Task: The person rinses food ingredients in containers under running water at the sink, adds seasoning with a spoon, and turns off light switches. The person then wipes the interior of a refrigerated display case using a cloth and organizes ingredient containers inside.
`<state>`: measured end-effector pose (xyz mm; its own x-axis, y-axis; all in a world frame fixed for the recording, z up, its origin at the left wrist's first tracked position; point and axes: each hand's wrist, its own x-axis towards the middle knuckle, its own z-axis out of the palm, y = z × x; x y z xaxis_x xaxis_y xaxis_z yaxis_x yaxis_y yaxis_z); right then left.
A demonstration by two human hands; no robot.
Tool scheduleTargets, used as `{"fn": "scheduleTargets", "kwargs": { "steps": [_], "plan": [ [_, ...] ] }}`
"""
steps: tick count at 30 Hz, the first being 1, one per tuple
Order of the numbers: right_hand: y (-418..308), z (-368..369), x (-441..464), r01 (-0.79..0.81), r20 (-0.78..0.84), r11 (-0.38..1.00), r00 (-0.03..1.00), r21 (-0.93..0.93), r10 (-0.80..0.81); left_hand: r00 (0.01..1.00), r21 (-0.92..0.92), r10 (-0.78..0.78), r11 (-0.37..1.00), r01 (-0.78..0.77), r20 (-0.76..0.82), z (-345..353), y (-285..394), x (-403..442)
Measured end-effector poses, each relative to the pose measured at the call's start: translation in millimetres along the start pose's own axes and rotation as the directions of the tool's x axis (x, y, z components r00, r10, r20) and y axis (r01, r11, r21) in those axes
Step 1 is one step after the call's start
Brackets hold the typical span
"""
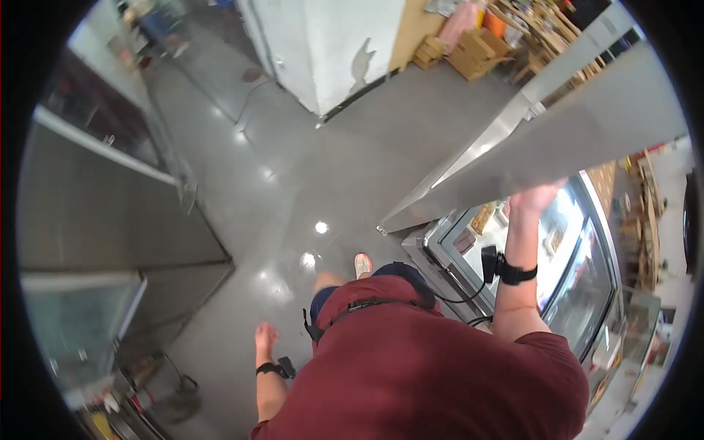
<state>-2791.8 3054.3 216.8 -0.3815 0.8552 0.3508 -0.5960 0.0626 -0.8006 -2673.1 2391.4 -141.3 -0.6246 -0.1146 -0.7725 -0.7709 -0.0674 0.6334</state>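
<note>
My right hand [539, 198] is raised at the lower edge of a large stainless steel door [587, 132], which stands swung out at the upper right. Its fingers are blurred and partly hidden by the door, and they appear to curl round its edge. Just below and behind that arm is a lit glass-fronted cabinet [433, 249] with several packaged items [482, 218] inside. Low at my side hangs my left hand [266, 339], its fingers loosely curled and nothing visible in them.
Tall steel cabinets [110, 198] line the left side. A white wall corner [315, 66] juts out ahead, with a thin cable [249, 99] on the grey floor [308, 176] near it. Cardboard boxes [477, 55] and a cluttered wooden shelf [539, 33] stand at the back right.
</note>
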Motion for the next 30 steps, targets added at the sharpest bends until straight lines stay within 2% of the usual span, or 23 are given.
{"fn": "scheduleTargets", "kwargs": {
  "steps": [1, 2, 3, 4, 5, 6, 7, 10, 12, 13, 15, 17, 18, 19, 21, 24, 25, 26, 27, 28, 29, 30],
  "plan": [
    [0, 0, -2, -0.025, -0.043, 0.999, 0.999, 0.041, 0.027, 0.983, 0.040, -0.181, 0.982, 0.182, -0.038, -6, 4, 15],
    [-3, 4, -6, -0.039, -0.134, 0.999, 0.990, 0.018, 0.041, 0.925, 0.148, -0.379, 0.914, 0.379, -0.027, -15, 15, 29],
    [-7, 10, -8, -0.055, -0.223, 0.998, 0.973, -0.001, 0.054, 0.870, 0.206, -0.493, 0.852, 0.481, 0.008, -27, 20, 54],
    [-14, 29, -14, -0.022, -0.285, 1.000, 0.958, -0.009, 0.018, 0.923, 0.441, -0.380, 0.839, 0.319, 0.057, -22, 51, 60],
    [-13, 33, -14, 0.002, -0.263, 0.996, 0.964, -0.084, -0.024, 0.940, 0.531, -0.323, 0.819, 0.219, 0.110, -15, 85, 79],
    [-13, 21, -14, -0.025, -0.193, 0.998, 0.981, -0.056, 0.014, 0.951, 0.609, -0.264, 0.785, 0.114, 0.162, -7, 121, 97],
    [-10, 18, -12, 0.016, -0.284, 1.000, 0.959, -0.017, -0.020, 0.948, 0.587, -0.259, 0.802, 0.106, 0.182, -7, 153, 133],
    [-12, -2, -12, 0.037, -0.272, 0.998, 0.961, -0.052, -0.050, 0.954, 0.639, -0.301, 0.736, 0.225, 0.010, 32, 307, 228],
    [-12, 7, -16, 0.025, -0.305, 0.995, 0.951, -0.092, -0.052, 0.925, 0.549, -0.373, 0.760, 0.349, -0.071, 55, 390, 355],
    [-7, 13, -20, 0.046, -0.396, 0.995, 0.915, -0.093, -0.080, 0.934, 0.898, -0.348, 0.431, 0.084, 0.080, 65, 432, 444],
    [-9, 14, -13, 0.070, -0.532, 0.990, 0.838, -0.122, -0.125, 0.911, 0.669, -0.176, 0.732, -0.131, 0.372, 148, 526, 509],
    [-19, -8, -13, 0.027, -0.265, 0.993, 0.963, -0.117, -0.057, 0.894, 0.655, -0.016, 0.686, -0.316, 0.447, 279, 618, 472],
    [-16, -12, -19, 0.003, -0.130, 0.994, 0.991, -0.112, -0.018, 0.860, 0.647, -0.039, 0.676, -0.352, 0.509, 333, 646, 479],
    [-13, -6, -22, -0.021, -0.280, 0.987, 0.960, -0.157, -0.024, 0.824, 0.644, -0.068, 0.661, -0.384, 0.562, 379, 670, 486],
    [-11, 3, -22, -0.088, -0.556, 0.970, 0.830, -0.225, -0.054, 0.789, 0.672, -0.114, 0.605, -0.427, 0.604, 480, 688, 514],
    [-19, -23, -32, -0.078, -0.633, 0.965, 0.767, -0.252, -0.103, 0.701, 0.680, -0.153, 0.452, -0.577, 0.697, 609, 686, 541],
    [-14, -2, -25, -0.054, -0.681, 0.967, 0.719, -0.250, -0.136, 0.683, 0.681, -0.155, 0.383, -0.624, 0.714, 648, 681, 541],
    [-5, 50, 2, -0.065, -0.891, 0.966, 0.408, -0.249, -0.202, 0.661, 0.671, -0.153, 0.313, -0.672, 0.734, 686, 678, 536],
    [4, 78, 32, -0.066, -0.970, 0.968, 0.042, -0.241, -0.239, 0.633, 0.668, -0.215, 0.213, -0.713, 0.744, 724, 680, 529],
    [-22, -10, -46, -0.100, -0.912, 0.982, 0.396, -0.160, -0.108, 0.486, 0.527, -0.218, 0.212, -0.823, 0.846, 751, 670, 559],
    [-21, -9, -54, -0.077, -0.874, 0.975, 0.463, -0.207, -0.149, 0.548, 0.622, -0.295, 0.373, -0.688, 0.783, 777, 680, 519],
    [-18, -3, -58, -0.047, -0.829, 0.967, 0.526, -0.250, -0.188, 0.561, 0.687, -0.398, 0.472, -0.553, 0.726, 799, 690, 495]
  ]
}}
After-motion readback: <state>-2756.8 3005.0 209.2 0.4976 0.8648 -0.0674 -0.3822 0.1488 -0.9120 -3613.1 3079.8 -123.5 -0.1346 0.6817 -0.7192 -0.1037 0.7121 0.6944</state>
